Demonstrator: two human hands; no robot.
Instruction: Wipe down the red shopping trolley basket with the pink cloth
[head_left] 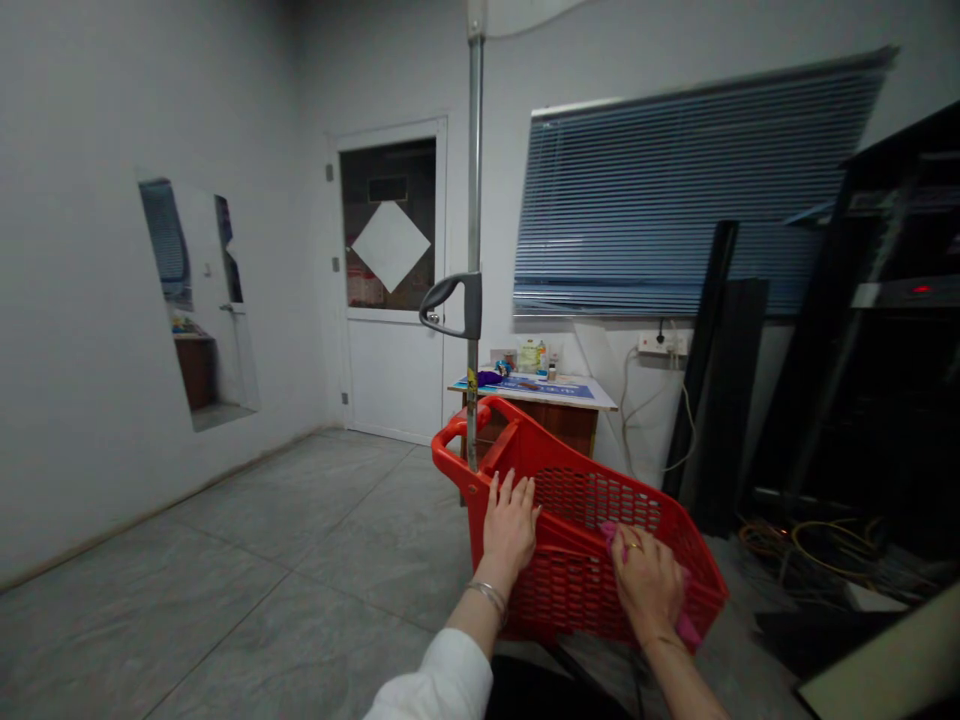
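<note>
A red plastic shopping cart (551,530) with slotted sides is right in front of me. My left hand (511,522) rests on the near rim, close to the cart's handle end, with its fingers stretched out and a bracelet on the wrist. Farther along the same rim, my right hand (651,580) presses a pink cloth (688,625) against the cart. Parts of the cloth stick out past the fingers and below the palm; the rest is hidden. A metal pole (475,200) with a grey loop handle (452,306) rises at the cart's handle end.
A small desk (574,392) with bottles stands behind the cart. To the right are a dark rack (847,400), tangled cables (825,545) on the floor and leaning dark panels (731,400). A white door (390,380) and a wall mirror (214,320) are on the left.
</note>
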